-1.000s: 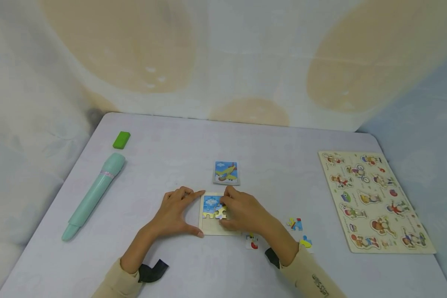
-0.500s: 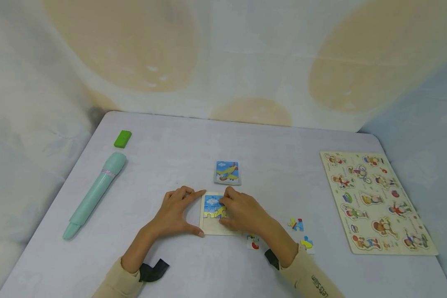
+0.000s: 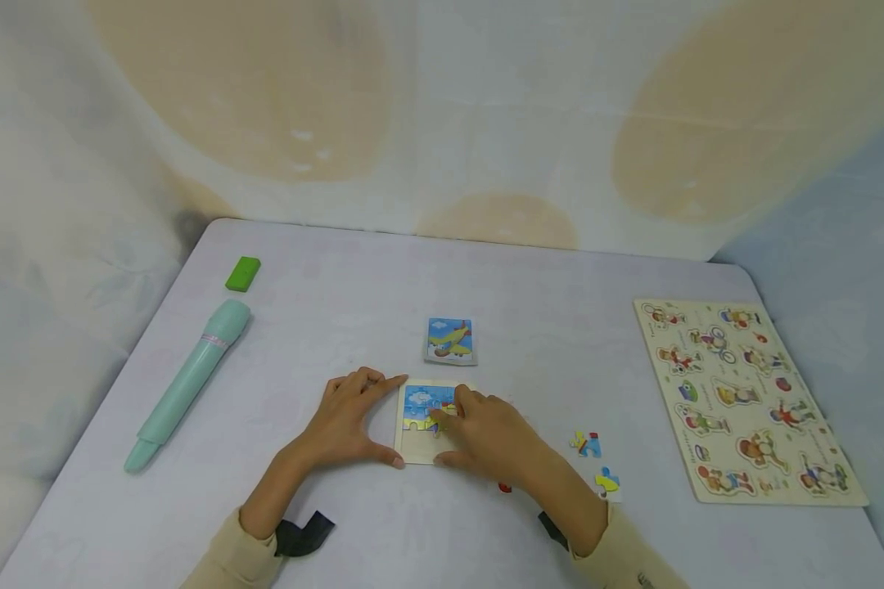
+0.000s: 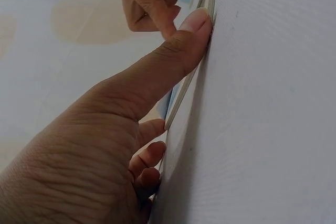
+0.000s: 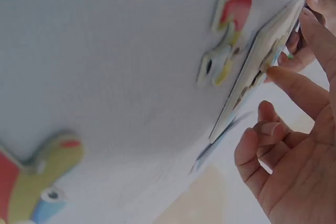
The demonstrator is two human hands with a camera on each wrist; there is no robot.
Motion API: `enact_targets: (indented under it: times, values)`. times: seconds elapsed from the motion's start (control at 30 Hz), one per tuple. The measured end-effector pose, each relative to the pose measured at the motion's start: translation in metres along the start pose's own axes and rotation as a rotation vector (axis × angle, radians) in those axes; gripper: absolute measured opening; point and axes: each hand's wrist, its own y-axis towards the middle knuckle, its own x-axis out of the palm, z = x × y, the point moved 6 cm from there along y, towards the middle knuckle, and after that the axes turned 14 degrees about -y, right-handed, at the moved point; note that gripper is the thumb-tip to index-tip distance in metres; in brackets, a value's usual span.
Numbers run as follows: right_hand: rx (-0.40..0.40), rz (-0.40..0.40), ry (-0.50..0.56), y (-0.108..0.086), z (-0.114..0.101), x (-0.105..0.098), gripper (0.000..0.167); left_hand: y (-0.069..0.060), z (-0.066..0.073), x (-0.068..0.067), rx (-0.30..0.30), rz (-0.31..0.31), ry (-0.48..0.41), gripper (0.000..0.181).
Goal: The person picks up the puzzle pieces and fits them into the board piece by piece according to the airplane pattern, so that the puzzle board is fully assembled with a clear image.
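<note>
A small wooden jigsaw tray (image 3: 417,451) lies flat at the middle front, its upper part filled with joined blue-and-yellow puzzle pieces (image 3: 417,398). My left hand (image 3: 349,421) steadies its left side, thumb at the near corner and index finger at the far corner, spread wide. In the left wrist view that thumb (image 4: 178,45) lies along the tray's edge. My right hand (image 3: 493,433) is over the tray's right side; its index fingertip presses on the pieces, and its thumb touches the lower part. In the right wrist view the other fingers (image 5: 257,140) are bent and hold nothing.
Behind the tray lies an airplane picture card (image 3: 449,339). Loose pieces (image 3: 607,481) are at the right, one (image 5: 226,40) partly hidden by my right hand in the head view. A large picture board (image 3: 744,401), a mint-green tube-shaped object (image 3: 187,384) and a green block (image 3: 243,274) lie farther out.
My right hand's bent grip over the pieces has loosened, and it has shifted slightly right and nearer. More of the joined pieces, with a red bit, now shows. The left hand keeps its place.
</note>
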Motion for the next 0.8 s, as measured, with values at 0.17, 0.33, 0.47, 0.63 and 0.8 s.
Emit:
enact_targets:
  times: [0.17, 0.33, 0.47, 0.63, 0.8]
  values:
    - [-0.011, 0.009, -0.036, -0.002, -0.004, 0.003, 0.064, 0.0, -0.001, 0.0, 0.004, 0.0, -0.002, 0.111]
    - [0.0, 0.012, 0.016, -0.002, -0.004, 0.006, 0.062, 0.0, 0.0, -0.001, -0.004, -0.001, -0.005, 0.111]
    - [0.006, 0.028, 0.066, -0.003, -0.003, 0.007, 0.059, 0.0, 0.001, -0.002, -0.013, -0.002, 0.006, 0.111]
    - [0.013, 0.044, 0.084, -0.002, 0.0, 0.005, 0.058, 0.0, 0.001, -0.002, -0.022, -0.001, 0.0, 0.111]
    - [0.07, 0.039, 0.181, -0.009, 0.011, -0.002, 0.063, 0.0, 0.001, -0.002, -0.022, -0.001, -0.01, 0.111]
